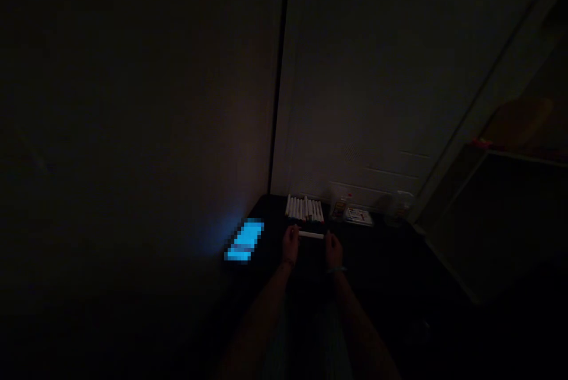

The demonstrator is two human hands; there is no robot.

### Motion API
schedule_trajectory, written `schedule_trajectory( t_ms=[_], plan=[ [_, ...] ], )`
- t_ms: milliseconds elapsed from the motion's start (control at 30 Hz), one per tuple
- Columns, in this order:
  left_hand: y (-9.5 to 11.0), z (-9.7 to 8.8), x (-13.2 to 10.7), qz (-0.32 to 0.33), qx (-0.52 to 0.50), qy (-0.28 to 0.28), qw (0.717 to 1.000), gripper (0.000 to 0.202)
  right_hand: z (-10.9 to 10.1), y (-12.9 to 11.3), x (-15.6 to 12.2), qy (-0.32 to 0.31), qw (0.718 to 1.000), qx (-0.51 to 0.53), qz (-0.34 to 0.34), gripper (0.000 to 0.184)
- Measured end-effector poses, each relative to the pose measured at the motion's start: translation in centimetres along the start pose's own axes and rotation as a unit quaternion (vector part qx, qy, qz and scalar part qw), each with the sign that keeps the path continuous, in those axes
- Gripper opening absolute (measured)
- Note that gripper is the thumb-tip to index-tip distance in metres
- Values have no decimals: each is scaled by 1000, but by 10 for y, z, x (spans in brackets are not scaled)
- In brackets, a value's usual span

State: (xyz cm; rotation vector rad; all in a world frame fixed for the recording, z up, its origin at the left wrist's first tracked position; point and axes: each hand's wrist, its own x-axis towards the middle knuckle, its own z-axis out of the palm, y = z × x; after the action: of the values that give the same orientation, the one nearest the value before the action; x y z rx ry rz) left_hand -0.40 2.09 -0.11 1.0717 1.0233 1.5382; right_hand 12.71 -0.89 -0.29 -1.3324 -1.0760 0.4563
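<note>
A white marker (311, 235) lies crosswise between my two hands, above the dark tabletop. Closed round its left end is my left hand (290, 241); a small pinkish tip shows beside those fingers. The fingers of my right hand (332, 248) pinch the other end, which they partly cover. Just beyond my hands, a row of white markers (305, 208) lies side by side, with coloured ends toward me. Dim light blurs the finer detail of the fingers.
To the left a phone-like screen (245, 241) glows blue, its content pixelated. Behind the markers' right side stand a labelled clear bottle (339, 207), a flat pack (359, 216) and a clear container (402, 208). Walls close off the dark table (377, 250) at the back and left.
</note>
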Motion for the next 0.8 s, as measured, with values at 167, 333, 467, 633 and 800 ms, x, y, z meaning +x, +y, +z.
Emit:
schedule_trajectory(
  t_ms=[167,333,467,633,800],
  plan=[
    [-2,0,0,-10,-17,-16,1000,44,-3,-6,-1,22,999,9,26,54],
    [-1,1,0,-39,-35,-17,998,44,-2,-6,-1,20,999,20,34,57],
    [-3,1,0,-48,-30,-16,998,44,0,0,1,7,998,27,51,57],
    [-7,-1,2,-44,-14,-18,999,44,0,9,3,4,999,10,52,53],
    [-4,-1,1,-42,-14,-15,999,43,1,7,2,2,999,10,38,52]
  ],
)
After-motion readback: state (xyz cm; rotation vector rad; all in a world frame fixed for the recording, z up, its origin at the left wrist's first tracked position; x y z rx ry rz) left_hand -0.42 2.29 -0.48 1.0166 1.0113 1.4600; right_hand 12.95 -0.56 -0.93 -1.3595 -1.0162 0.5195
